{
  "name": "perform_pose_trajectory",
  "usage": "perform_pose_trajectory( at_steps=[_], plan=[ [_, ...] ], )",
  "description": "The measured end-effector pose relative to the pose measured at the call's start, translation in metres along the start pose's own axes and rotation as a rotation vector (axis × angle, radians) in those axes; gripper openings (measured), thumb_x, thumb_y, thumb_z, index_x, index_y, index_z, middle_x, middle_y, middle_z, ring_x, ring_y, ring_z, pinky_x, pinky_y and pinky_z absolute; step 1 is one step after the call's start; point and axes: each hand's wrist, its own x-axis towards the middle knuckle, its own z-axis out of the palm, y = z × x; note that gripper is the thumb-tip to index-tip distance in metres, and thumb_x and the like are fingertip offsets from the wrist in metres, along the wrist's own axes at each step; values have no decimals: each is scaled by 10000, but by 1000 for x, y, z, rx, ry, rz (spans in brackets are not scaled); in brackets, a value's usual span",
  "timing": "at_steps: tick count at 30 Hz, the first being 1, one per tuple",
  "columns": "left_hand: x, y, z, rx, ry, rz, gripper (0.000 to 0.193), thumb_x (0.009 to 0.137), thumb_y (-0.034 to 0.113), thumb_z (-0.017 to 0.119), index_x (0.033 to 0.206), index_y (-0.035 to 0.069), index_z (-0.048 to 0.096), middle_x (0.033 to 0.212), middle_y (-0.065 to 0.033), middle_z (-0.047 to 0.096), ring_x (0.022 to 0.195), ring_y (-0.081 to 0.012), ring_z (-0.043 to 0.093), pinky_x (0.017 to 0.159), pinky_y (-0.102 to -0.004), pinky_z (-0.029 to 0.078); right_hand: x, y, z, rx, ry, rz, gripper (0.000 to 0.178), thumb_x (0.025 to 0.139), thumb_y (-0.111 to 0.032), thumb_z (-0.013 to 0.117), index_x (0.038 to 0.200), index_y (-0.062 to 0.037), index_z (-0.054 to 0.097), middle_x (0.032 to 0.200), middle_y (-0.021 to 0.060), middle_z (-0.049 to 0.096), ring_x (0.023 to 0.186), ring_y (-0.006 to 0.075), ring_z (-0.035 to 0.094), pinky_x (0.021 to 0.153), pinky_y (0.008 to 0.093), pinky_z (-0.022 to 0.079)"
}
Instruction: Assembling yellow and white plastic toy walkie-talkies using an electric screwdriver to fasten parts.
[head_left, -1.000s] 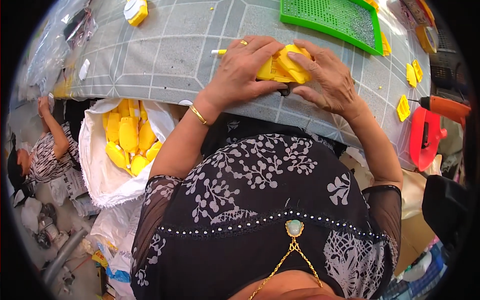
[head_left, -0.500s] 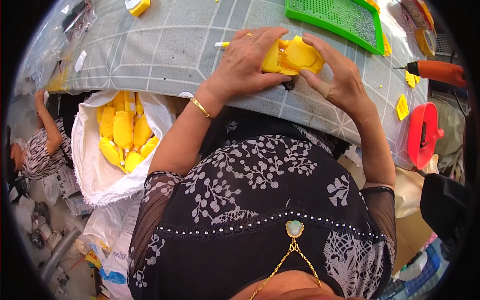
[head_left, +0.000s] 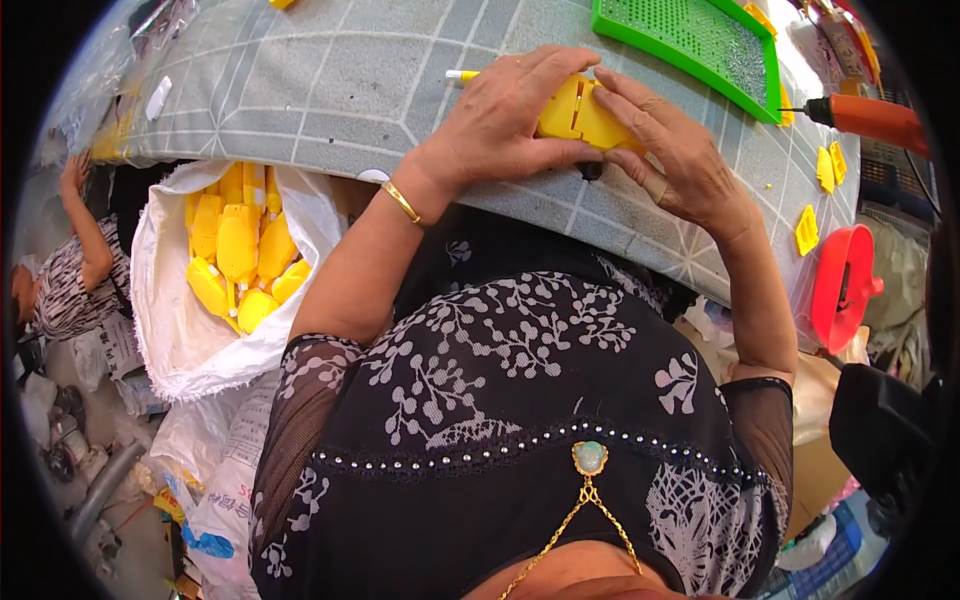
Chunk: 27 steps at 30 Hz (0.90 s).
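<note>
Over the near part of the table, both my hands grip a yellow plastic housing (head_left: 582, 112). My left hand (head_left: 505, 120) wraps round its left end, and a thin yellow stem with a white tip (head_left: 461, 76) sticks out beyond the knuckles. On the other end, my right hand (head_left: 672, 150) presses with its fingers on top and its thumb on the near side. A narrow slot and seam cross the top of the housing. Beneath it a small dark part (head_left: 592, 172) shows, its kind unclear.
A green perforated tray (head_left: 690, 55) of small metal pieces lies at the back right, near an orange-handled screwdriver (head_left: 870, 122). Yellow pieces (head_left: 807, 231) and a red plastic holder (head_left: 843, 290) line the right edge. A white sack (head_left: 165, 300) of yellow housings is at left; another person (head_left: 85, 265) sits beyond.
The yellow cover piece, tilted apart from the housing before, now lies down against it. My right fingers have closed over the top. The whole view has shifted slightly.
</note>
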Motion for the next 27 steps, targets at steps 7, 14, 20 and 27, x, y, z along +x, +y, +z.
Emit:
perform_pose_trajectory(
  at_steps=[7, 14, 20, 27],
  plan=[
    [-3, 0, 0, 13, -10, -21, 746, 731, 330, 869, 1346, 56, 547, 1271, -148, 619, 1104, -340, 634, 941, -392, 503, -13, 2, 7, -95, 90, 15, 608, 850, -174, 744, 1405, -56, 524, 1381, 173, 575, 1211, 361, 584, 1023, 435, 473],
    [-1, 2, -3, -16, 3, -17, 727, 724, 297, 878, 1329, 48, 560, 1252, -156, 624, 1103, -350, 639, 910, -393, 530, 5, 2, -7, -238, -23, -61, 569, 841, -189, 743, 1365, -57, 565, 1315, 153, 615, 1131, 340, 619, 986, 415, 462],
    [9, 2, 6, 8, 30, 84, 593, 759, 290, 841, 1248, 44, 612, 1221, -159, 646, 1048, -365, 649, 881, -413, 529, -9, 12, 4, -136, 137, 0, 545, 827, -180, 758, 1332, -59, 593, 1351, 152, 616, 1203, 313, 613, 1006, 421, 448],
    [3, 10, 1, 49, 10, -11, 546, 745, 256, 855, 1189, 12, 651, 1209, -173, 662, 1068, -364, 651, 920, -427, 526, -73, -40, -67, -542, 990, 133, 153, 859, 67, 666, 989, 18, 604, 960, 148, 661, 897, 244, 629, 892, 384, 516]
  ],
)
